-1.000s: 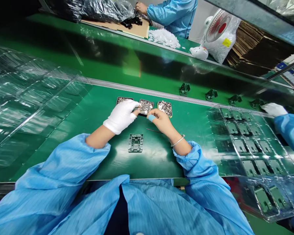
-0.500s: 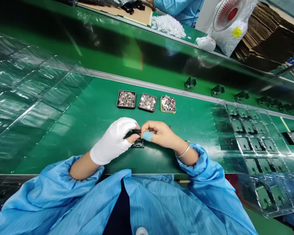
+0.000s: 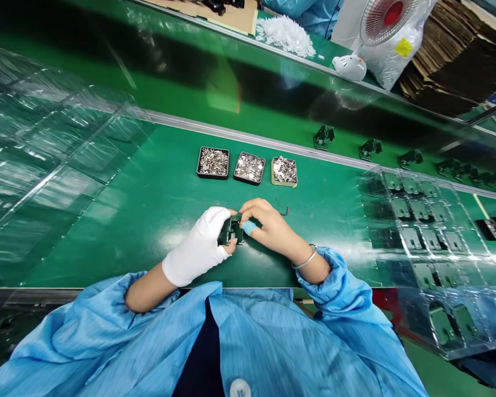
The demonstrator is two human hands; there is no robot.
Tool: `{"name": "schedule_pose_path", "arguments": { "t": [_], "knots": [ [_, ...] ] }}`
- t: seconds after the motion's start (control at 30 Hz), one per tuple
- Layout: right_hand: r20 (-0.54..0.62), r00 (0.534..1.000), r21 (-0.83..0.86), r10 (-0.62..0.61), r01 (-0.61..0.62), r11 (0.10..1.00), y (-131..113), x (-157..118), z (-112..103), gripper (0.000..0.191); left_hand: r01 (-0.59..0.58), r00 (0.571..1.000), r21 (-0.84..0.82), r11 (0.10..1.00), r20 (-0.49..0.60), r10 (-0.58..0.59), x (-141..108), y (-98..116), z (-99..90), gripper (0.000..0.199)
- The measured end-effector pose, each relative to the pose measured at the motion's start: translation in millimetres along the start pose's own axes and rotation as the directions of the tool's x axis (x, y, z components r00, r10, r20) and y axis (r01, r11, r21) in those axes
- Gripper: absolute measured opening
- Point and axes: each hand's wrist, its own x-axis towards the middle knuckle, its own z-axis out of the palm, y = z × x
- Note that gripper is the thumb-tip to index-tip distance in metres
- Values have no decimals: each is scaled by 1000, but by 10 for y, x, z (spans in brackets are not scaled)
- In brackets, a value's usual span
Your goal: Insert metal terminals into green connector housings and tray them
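A white glove with bare thumb and fingertip covers my left hand (image 3: 202,242), which is closed around a small dark bracket-like part (image 3: 233,232) just above the green table. My right hand (image 3: 268,223), with blue tape around the thumb, has its fingertips pinched together at the part's upper right edge. Whatever tiny piece may be between those fingertips is too small to make out. Beyond the hands stand three small square trays of shiny metal pieces: a left tray (image 3: 198,165), a middle tray (image 3: 248,181) and a right tray (image 3: 284,183).
A dark L-shaped key (image 3: 286,212) lies right of my right hand. Clear plastic blister trays (image 3: 45,182) are stacked at left; another blister tray (image 3: 421,234) at right holds dark parts. Similar parts (image 3: 323,137) line the strip behind the metal rail (image 3: 248,141). A fan (image 3: 382,22) stands beyond.
My left hand has turned and drawn slightly right, so more of the dark part shows. My right fingers have shifted to its upper right edge. The view has tilted a little.
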Motion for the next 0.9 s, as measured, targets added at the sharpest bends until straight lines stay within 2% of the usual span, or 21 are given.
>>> {"name": "schedule_pose_path", "arguments": {
  "t": [0.13, 0.3, 0.43, 0.57, 0.73, 0.9],
  "knots": [
    [1, 1000, -62, 17, -17, 998, -44, -28, 14, 16, -81, 995, 103, 991, -45, 85, -24, 10, 23, 38],
    [-16, 988, -127, 154, -155, 980, -123, -66, 75, 19, -105, 990, 145, 984, -79, 117, -58, 12, 27, 39],
    [19, 980, -204, 199, -191, 960, -170, -58, 87, 20, -49, 998, 56, 997, 38, 47, 15, 16, -113, 52],
    [61, 980, -319, 189, -160, 934, -216, -30, 110, 23, 13, 979, 223, 975, 195, -57, 159, 61, -242, 29],
    [75, 983, -380, 166, -125, 917, -230, -26, 151, 23, 14, 965, 352, 936, 241, -105, 252, 143, -274, 26],
    [93, 989, -392, 118, -72, 917, -241, -28, 160, 23, -27, 965, 395, 918, 252, -80, 266, 155, -281, 20]
  ]
}}
